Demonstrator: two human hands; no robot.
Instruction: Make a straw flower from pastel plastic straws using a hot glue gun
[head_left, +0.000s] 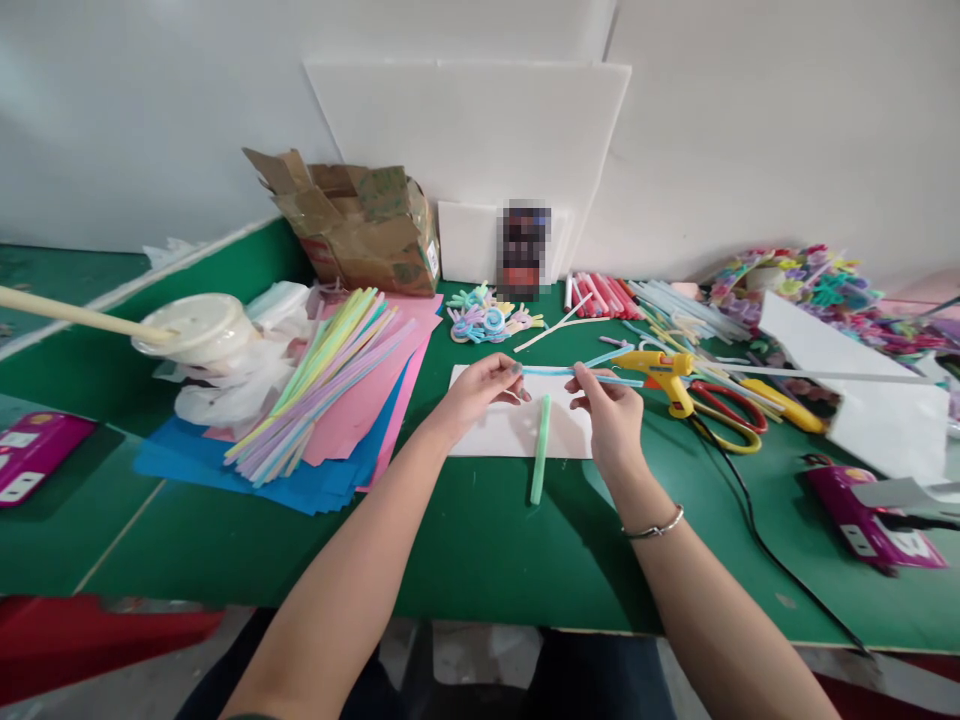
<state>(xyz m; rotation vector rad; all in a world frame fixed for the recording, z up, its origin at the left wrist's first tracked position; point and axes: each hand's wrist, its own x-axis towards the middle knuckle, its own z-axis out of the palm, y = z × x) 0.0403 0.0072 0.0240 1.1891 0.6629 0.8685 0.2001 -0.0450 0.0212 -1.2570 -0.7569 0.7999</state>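
Observation:
A light blue pipe cleaner (549, 371) stretches between my hands above a white sheet of paper (487, 440). My left hand (487, 385) pinches one end between thumb and finger. Farther along, my right hand (611, 405) is closed on the same pipe cleaner, and blue lengths stick out to its right. A light green stick (541, 450), perhaps a pipe cleaner piece, lies partly on the paper and partly on the green table (465, 540). Just right of my right hand is a yellow glue gun (667, 372), close to the blue ends.
Scissors (731, 415) with red and yellow handles lie beside the glue gun's black cord (750, 510). Bundled pipe cleaners (322, 390) rest on coloured sheets at left. Behind are a cardboard box (367, 225), pastel twisted pieces (487, 318) and a purple power strip (870, 515) at right.

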